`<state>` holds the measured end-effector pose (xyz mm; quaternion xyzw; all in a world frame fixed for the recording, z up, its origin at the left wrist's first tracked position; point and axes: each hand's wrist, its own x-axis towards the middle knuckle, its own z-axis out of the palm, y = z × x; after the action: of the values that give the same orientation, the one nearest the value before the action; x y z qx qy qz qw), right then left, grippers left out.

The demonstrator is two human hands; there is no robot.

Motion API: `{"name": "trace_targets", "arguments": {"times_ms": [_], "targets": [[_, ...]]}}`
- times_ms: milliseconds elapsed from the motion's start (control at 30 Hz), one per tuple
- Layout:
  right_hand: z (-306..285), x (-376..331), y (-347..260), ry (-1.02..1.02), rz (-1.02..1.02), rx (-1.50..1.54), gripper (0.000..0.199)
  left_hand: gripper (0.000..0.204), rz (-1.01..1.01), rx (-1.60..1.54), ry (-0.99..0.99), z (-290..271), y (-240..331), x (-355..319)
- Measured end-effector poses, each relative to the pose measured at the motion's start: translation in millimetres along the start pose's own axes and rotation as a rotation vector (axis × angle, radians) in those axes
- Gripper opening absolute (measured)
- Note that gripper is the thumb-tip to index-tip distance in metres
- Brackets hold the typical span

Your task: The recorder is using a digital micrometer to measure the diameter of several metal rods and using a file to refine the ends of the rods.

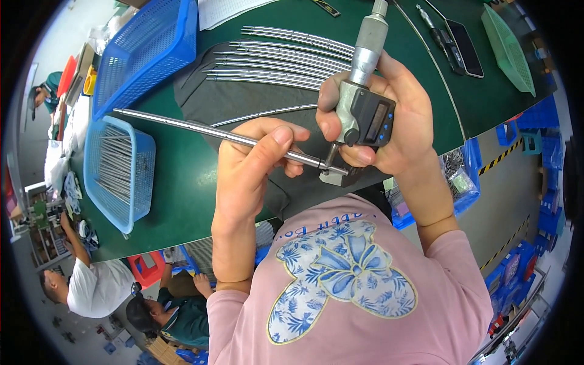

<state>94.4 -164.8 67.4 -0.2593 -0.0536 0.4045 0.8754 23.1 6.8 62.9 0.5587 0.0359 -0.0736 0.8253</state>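
Observation:
A long thin metal rod slants across the view, and my left hand pinches it near its right end between thumb and fingers. My right hand is wrapped round a digital micrometer with a dark display housing and a silver thimble pointing up. The rod's right end lies in the micrometer's jaw gap, near the spindle; whether both faces touch it I cannot tell. Beyond my hands, several similar metal rods lie side by side on a dark grey cloth. One single rod lies closer to me.
On the green table a light blue basket holds many rods, beside a darker blue basket. At the right lie another micrometer, a phone and a green tray. Other people sit at the left.

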Motion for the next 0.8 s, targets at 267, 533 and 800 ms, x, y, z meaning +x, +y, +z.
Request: {"name": "trace_targets", "arguments": {"times_ms": [267, 533, 800], "targets": [[1.9, -3.7, 0.4, -0.022, -0.009, -0.007, 0.068, 0.02, -0.003, -0.009, -0.011, -0.2, -1.1, -1.0], [0.8, -5.9, 3.6, -0.019, -0.021, -0.022, 0.068, 0.019, 0.018, -0.019, -0.024, -0.7, -2.7, -2.8], [1.5, -4.6, 4.7, -0.008, -0.018, -0.051, 0.069, 0.018, 0.042, -0.035, -0.036, -3.6, -3.9, -2.3]]}}
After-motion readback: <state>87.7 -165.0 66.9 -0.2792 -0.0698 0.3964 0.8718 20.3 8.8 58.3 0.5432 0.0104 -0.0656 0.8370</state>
